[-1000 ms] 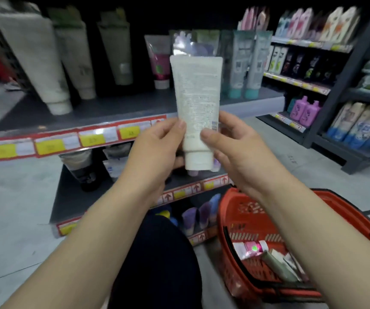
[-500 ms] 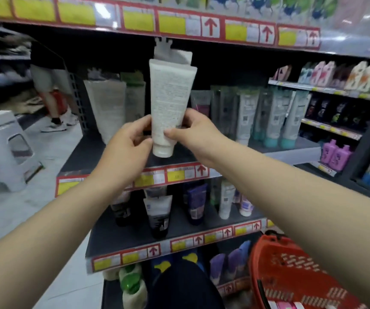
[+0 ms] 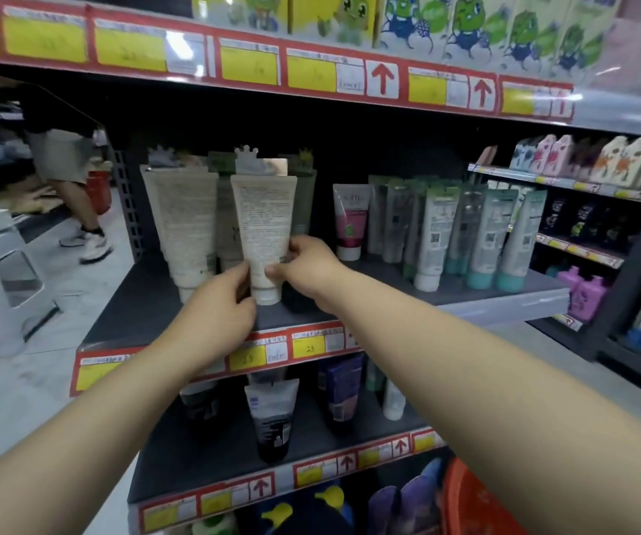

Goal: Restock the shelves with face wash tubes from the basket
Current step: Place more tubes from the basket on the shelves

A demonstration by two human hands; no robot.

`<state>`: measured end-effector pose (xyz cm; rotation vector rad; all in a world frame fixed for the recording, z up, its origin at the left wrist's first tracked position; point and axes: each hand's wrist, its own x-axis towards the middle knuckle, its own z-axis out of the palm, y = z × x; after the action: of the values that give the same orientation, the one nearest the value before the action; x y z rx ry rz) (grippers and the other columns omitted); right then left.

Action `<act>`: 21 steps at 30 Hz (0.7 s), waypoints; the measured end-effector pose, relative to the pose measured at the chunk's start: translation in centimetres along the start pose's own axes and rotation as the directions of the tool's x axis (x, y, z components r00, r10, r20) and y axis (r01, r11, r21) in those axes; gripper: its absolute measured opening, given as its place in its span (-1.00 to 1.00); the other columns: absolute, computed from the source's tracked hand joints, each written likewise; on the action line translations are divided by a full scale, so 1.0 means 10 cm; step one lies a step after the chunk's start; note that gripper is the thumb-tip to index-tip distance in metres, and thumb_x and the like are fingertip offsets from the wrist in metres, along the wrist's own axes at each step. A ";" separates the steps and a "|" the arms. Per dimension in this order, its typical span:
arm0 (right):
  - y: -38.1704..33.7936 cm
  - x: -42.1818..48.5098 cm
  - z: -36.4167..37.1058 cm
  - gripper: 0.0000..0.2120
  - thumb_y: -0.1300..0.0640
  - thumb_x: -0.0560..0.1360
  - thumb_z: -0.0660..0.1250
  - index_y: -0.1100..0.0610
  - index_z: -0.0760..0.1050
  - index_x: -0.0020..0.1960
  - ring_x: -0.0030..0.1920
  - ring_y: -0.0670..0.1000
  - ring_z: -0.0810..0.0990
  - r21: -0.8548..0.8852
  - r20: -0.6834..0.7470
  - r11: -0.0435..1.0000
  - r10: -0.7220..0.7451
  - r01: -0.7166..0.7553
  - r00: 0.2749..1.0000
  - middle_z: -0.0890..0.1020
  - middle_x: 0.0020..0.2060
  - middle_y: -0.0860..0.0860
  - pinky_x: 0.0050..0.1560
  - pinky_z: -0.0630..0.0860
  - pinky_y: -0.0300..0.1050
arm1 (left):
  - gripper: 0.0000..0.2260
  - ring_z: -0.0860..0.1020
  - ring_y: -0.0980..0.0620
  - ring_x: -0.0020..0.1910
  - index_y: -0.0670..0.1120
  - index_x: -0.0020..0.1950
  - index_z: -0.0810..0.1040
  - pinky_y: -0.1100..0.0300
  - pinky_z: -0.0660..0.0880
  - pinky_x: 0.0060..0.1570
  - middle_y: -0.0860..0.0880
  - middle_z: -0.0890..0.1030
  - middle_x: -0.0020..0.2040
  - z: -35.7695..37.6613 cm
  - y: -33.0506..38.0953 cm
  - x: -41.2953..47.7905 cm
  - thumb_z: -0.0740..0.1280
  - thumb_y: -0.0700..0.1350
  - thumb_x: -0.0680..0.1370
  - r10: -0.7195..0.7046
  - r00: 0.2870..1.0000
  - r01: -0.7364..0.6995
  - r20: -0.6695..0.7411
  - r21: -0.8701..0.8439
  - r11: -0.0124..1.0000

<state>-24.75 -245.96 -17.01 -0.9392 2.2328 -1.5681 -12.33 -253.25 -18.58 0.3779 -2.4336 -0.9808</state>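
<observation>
**Tube lowered to middle shelf level**

Since half a second ago the white tube (image 3: 264, 225) has come down and gone further in: its top is now level with the row of white tubes (image 3: 186, 225) just to its left, where before it stood above them. It is upright, cap down, at centre frame over the dark shelf board (image 3: 465, 295). Cannot tell whether the cap touches the board.

Left hand (image 3: 218, 307): fingers curled round the tube's lower left edge by the cap. Right hand (image 3: 307, 268): thumb and fingers pinch the lower right edge.

Surroundings: shop aisle, grey floor (image 3: 60, 303). Red and yellow price labels (image 3: 309, 345) line the shelf fronts. White stool (image 3: 6, 272) at left, a person's legs (image 3: 68, 179) at upper left. Red basket (image 3: 473, 503) now only an edge at lower right.
</observation>
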 end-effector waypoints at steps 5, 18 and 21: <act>0.07 -0.35 -0.39 -0.32 0.21 0.47 0.39 0.14 0.17 0.50 0.43 0.02 0.33 -0.215 -0.029 0.967 -0.145 0.135 0.989 0.36 0.43 0.08 0.41 0.30 -0.12 | -0.52 0.50 -0.02 0.12 0.05 0.48 0.28 0.26 0.32 -0.07 -0.05 0.49 0.33 0.06 0.16 -0.27 0.17 -0.20 0.56 0.078 0.992 -0.049 -0.101 0.259 0.965; 1.23 -2.06 -1.71 -0.31 0.13 0.49 0.30 0.12 0.08 0.53 0.51 0.00 0.13 -0.837 0.128 0.517 -0.129 0.177 0.983 0.18 0.51 0.06 0.41 -0.03 -0.34 | -0.45 0.20 0.07 0.49 -0.02 0.54 0.10 0.23 0.11 0.43 0.02 0.18 0.54 1.50 0.92 -0.58 0.15 -0.08 0.56 0.399 0.827 -0.526 0.395 0.298 0.796; 1.55 -2.36 -2.01 -0.32 0.13 0.50 0.28 0.10 0.06 0.54 0.52 0.00 0.11 -0.844 0.082 0.527 -0.054 0.098 0.995 0.17 0.51 0.06 0.39 -0.04 -0.38 | -0.38 0.17 0.06 0.51 -0.05 0.54 0.10 0.12 0.09 0.46 -0.02 0.19 0.54 1.98 1.04 -0.62 0.07 0.01 0.47 0.414 0.754 -0.604 0.510 0.292 0.741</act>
<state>-23.32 -212.81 -26.90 -1.2649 2.9706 -0.3156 -18.33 -231.98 -25.69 -0.4273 -2.8938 -0.2556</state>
